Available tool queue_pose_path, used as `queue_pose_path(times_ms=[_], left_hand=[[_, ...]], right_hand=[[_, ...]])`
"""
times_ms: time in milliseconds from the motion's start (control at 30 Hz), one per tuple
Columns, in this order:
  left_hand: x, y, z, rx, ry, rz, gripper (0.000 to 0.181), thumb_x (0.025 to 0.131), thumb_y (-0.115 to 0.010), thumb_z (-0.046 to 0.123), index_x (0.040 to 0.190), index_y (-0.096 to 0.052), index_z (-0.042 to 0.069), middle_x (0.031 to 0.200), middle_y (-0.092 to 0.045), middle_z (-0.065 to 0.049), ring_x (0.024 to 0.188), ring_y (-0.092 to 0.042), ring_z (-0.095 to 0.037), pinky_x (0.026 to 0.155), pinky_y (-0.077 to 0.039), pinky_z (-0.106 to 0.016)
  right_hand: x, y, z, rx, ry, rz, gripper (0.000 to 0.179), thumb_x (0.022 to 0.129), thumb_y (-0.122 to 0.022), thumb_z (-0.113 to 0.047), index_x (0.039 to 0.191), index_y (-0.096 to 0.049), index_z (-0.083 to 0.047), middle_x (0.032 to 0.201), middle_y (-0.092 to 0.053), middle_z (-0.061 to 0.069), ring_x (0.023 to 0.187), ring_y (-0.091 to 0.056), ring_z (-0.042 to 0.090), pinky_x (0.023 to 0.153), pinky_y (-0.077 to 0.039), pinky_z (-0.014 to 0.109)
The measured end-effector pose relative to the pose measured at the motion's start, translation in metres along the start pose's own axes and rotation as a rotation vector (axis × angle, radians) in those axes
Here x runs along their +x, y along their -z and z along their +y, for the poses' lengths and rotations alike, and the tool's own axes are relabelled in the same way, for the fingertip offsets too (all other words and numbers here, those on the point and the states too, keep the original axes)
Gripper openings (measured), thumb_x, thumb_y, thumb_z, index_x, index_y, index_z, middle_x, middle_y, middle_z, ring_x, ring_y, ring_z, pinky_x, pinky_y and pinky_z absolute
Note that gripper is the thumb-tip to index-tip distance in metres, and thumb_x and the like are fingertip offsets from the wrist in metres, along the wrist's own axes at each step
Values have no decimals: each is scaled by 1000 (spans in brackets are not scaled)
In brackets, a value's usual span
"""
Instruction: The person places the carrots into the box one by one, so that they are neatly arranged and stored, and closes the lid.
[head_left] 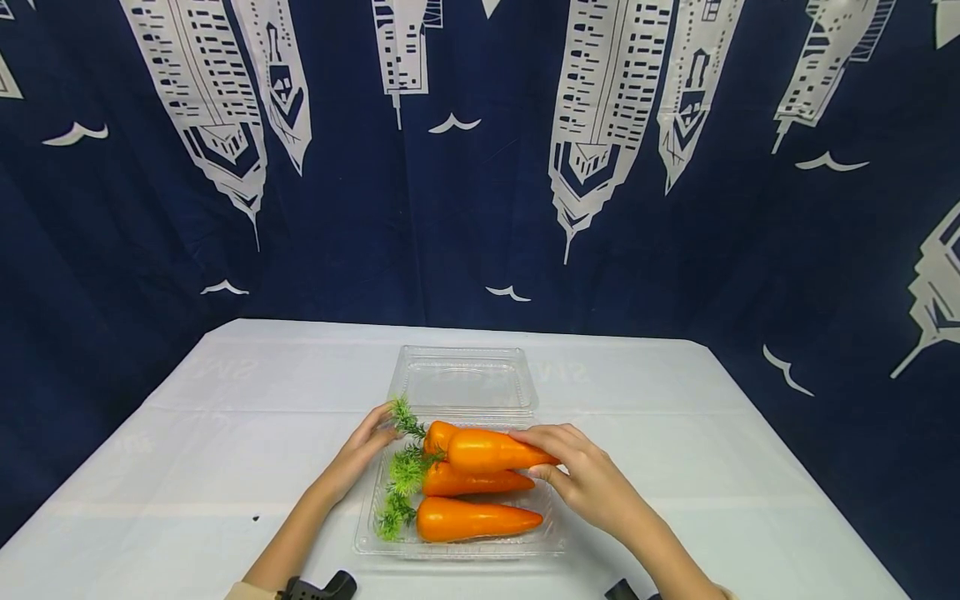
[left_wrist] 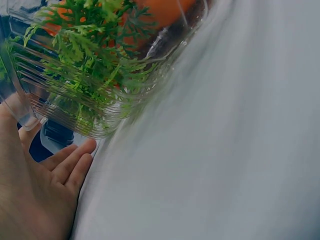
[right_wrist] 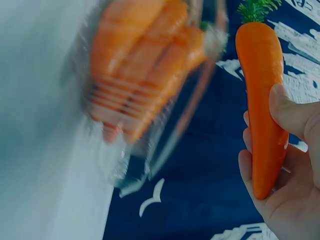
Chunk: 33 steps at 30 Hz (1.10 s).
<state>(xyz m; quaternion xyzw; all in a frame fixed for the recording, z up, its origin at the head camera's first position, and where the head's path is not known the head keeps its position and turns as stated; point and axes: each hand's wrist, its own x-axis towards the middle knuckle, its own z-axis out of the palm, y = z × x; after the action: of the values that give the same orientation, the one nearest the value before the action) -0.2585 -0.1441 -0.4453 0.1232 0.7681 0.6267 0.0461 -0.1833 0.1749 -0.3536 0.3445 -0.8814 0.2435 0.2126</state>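
Observation:
My right hand (head_left: 581, 467) grips an orange carrot (right_wrist: 262, 100) with a green leafy top, thumb on one side and fingers round the other. In the head view this carrot lies across the back of a clear plastic container (head_left: 551, 542), overlapping the carrots there. Three carrots sit in the container, tops to the left: a front carrot (head_left: 480, 518), a middle carrot (head_left: 476, 482) and a partly hidden back carrot (head_left: 437, 435). At the container's back left corner is my left hand (left_wrist: 45, 195), its fingers extended by the ribbed wall and the leafy greens (left_wrist: 95, 55).
The container's hinged lid (head_left: 465, 379) lies folded back behind it on the white table (head_left: 225, 467). A dark blue curtain (head_left: 465, 208) with white building prints hangs beyond the table's far edge. A small dark speck (head_left: 256, 518) is on the tabletop at left.

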Motion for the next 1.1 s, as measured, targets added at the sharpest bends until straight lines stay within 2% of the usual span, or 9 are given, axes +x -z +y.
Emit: queue_pose_path(times_ms=[333, 567, 800, 1100], left_hand=[[-2, 0, 1, -3, 3, -10, 53, 93, -45, 27, 141, -26, 16, 144, -29, -19, 120, -47, -34, 109, -24, -55], [-2, 0, 2, -4, 6, -13, 53, 93, -45, 28, 141, -26, 17, 144, -29, -19, 120, -47, -34, 109, -23, -55], [-1, 0, 1, -3, 13, -6, 53, 93, -45, 28, 141, -26, 17, 143, -30, -19, 120, -48, -34, 108, -24, -55], [0, 1, 0, 15, -7, 7, 50, 92, -45, 28, 139, -31, 22, 142, -31, -20, 124, -40, -39, 104, -26, -60]], right_hand=[[-2, -23, -8, 20, -3, -54, 42, 78, -67, -19, 120, -58, -21, 115, -61, -3, 104, -56, 14, 86, -51, 36], [-5, -32, -13, 30, -51, -134, 42, 79, -66, -20, 120, -57, -20, 119, -60, 1, 107, -55, 17, 88, -50, 39], [-6, -41, -13, 50, -28, -162, 42, 80, -64, -20, 121, -56, -22, 121, -59, 0, 110, -54, 19, 89, -49, 39], [-5, -44, -13, 121, -142, -277, 40, 85, -59, -24, 124, -53, -27, 126, -56, -2, 116, -52, 19, 95, -45, 42]])
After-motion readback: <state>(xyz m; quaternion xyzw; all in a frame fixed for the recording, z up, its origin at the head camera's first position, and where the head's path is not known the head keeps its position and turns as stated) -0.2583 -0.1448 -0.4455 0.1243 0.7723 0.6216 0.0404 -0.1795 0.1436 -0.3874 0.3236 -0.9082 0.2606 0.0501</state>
